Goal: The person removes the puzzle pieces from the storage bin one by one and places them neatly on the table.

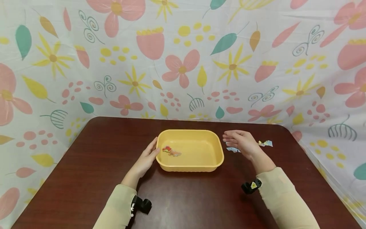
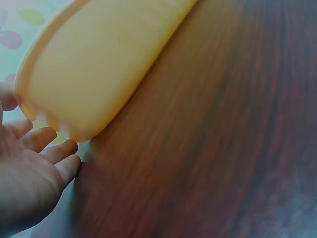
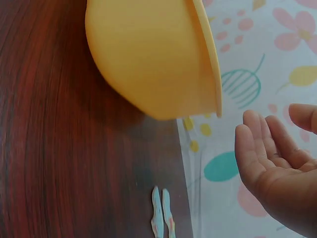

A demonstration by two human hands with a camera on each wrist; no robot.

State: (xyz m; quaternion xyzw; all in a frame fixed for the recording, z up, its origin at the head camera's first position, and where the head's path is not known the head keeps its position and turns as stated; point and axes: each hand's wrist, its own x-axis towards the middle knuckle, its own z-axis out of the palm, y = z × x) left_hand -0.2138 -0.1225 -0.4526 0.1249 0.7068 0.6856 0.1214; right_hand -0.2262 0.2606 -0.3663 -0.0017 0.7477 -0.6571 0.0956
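A yellow plastic tub (image 1: 190,168) stands at the middle of the dark wooden table. Inside, toward its left end, lie a small red cutout piece (image 1: 167,149) and an orange one (image 1: 174,153). My left hand (image 1: 145,159) is at the tub's left end, thumb at the rim and fingers extended against the outer wall, as the left wrist view shows. My right hand (image 1: 243,143) is held apart from the tub's right end, palm turned toward it, fingers fairly straight and holding nothing. Below it, a pale blue flat piece (image 1: 233,149) is partly covered from the head view.
Another blue and yellow cutout piece (image 1: 266,143) lies on the table (image 1: 188,194) to the right of my right hand. In the right wrist view, two thin pale pieces show near the table's edge. A flower-printed cloth (image 1: 183,95) hangs behind the table.
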